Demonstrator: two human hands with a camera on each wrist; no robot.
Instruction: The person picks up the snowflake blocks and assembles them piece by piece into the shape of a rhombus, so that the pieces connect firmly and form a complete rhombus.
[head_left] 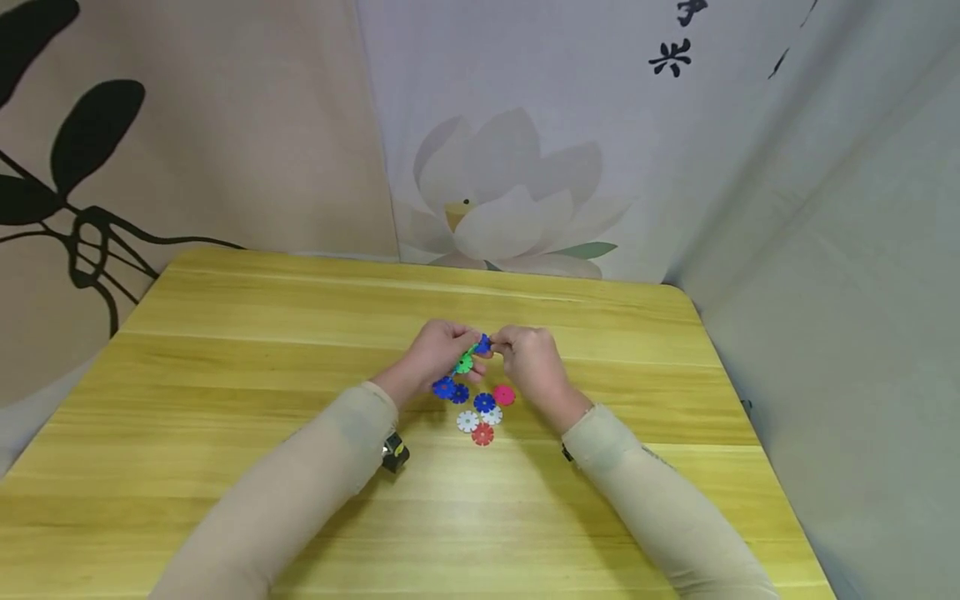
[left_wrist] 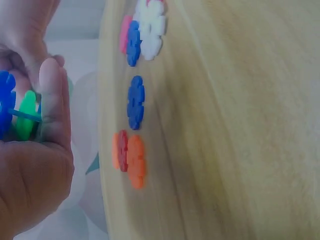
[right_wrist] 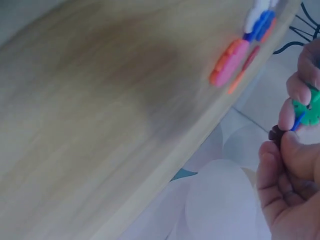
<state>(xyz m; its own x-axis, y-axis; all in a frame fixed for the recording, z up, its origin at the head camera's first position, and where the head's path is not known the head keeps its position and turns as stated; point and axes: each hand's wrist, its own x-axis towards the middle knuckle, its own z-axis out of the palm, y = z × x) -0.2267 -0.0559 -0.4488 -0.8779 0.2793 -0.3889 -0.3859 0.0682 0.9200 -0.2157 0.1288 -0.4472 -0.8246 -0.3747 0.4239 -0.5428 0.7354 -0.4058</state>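
My left hand [head_left: 438, 350] grips a small chain of slotted plastic snowflake discs above the table. A green disc [head_left: 464, 363] and a blue disc [head_left: 483, 343] show in it, and the left wrist view shows another blue disc [left_wrist: 6, 102] beside the green. Close by, my right hand [head_left: 536, 362] pinches a dark disc [right_wrist: 276, 133] between thumb and forefinger, against the blue disc's edge. In the right wrist view the fingertips of both hands nearly meet there. Fingers partly hide the joined pieces.
Loose discs lie on the wooden table [head_left: 480, 517] below the hands: blue [head_left: 484, 402], pink [head_left: 504, 395], white [head_left: 467, 422] and red-orange [head_left: 483, 434]. More orange discs [left_wrist: 136, 162] appear in the left wrist view. A printed curtain [head_left: 525, 183] stands behind the table.
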